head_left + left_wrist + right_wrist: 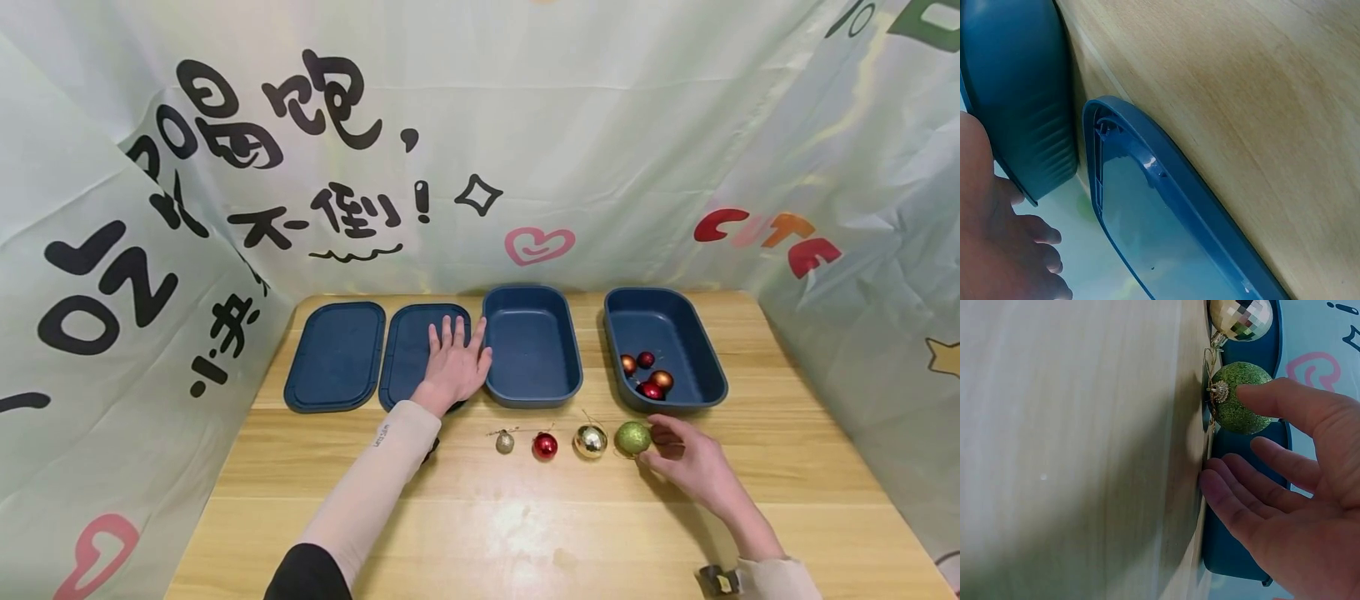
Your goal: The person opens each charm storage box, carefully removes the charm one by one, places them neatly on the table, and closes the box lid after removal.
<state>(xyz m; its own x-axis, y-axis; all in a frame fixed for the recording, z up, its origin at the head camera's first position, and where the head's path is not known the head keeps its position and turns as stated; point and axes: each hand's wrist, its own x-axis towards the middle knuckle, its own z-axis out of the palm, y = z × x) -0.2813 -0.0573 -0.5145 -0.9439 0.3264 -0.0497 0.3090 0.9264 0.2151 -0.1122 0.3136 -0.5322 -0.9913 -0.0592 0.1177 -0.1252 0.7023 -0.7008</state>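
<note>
My right hand (693, 462) is beside a glittery green ball ornament (633, 437), thumb and fingers parted at its right side. In the right wrist view the thumb (1279, 400) overlaps the green ball, while the other fingers stay apart from it. Left of that ball, a shiny gold ball (590, 442), a red ball (545, 446) and a small pale gold ball (505, 442) lie in a row. My left hand (456, 367) is spread flat over a blue lid (405, 354), its thumb side near a blue container (532, 350); whether it touches either is unclear.
Another blue container (686, 333) at the right holds several red and copper balls (662, 380). A second blue lid (335, 357) lies at the far left. A printed cloth (637, 167) hangs behind and beside the wooden table (487, 533).
</note>
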